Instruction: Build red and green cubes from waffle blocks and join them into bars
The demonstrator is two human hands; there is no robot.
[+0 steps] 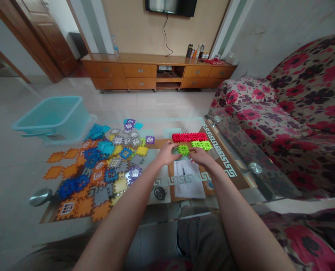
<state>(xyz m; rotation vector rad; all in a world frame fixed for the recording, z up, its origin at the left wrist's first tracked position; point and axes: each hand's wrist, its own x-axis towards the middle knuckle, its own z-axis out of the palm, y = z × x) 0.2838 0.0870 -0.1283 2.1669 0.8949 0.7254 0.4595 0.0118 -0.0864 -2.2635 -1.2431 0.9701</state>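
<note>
Between my two hands is a green interlocking block (183, 150) with toothed edges. My left hand (167, 151) grips its left side, thumb and fingers curved round it. On the other side, my right hand (197, 155) has its fingers closed at the block's right edge. Just beyond my right hand lies a joined row of lime green blocks (201, 145). A longer row of red blocks (189, 137) stretches behind it. Below my hands, a printed sheet of paper (187, 180) lies on the glass table.
Many loose toothed pieces, such as orange tiles (81, 205), blue blocks (71, 186) and grey tiles (102, 194), cover the table's left side. A turquoise tub (68, 116) stands at the far left. A black round object (159, 193) sits near the front edge; a floral sofa (249, 113) is on the right.
</note>
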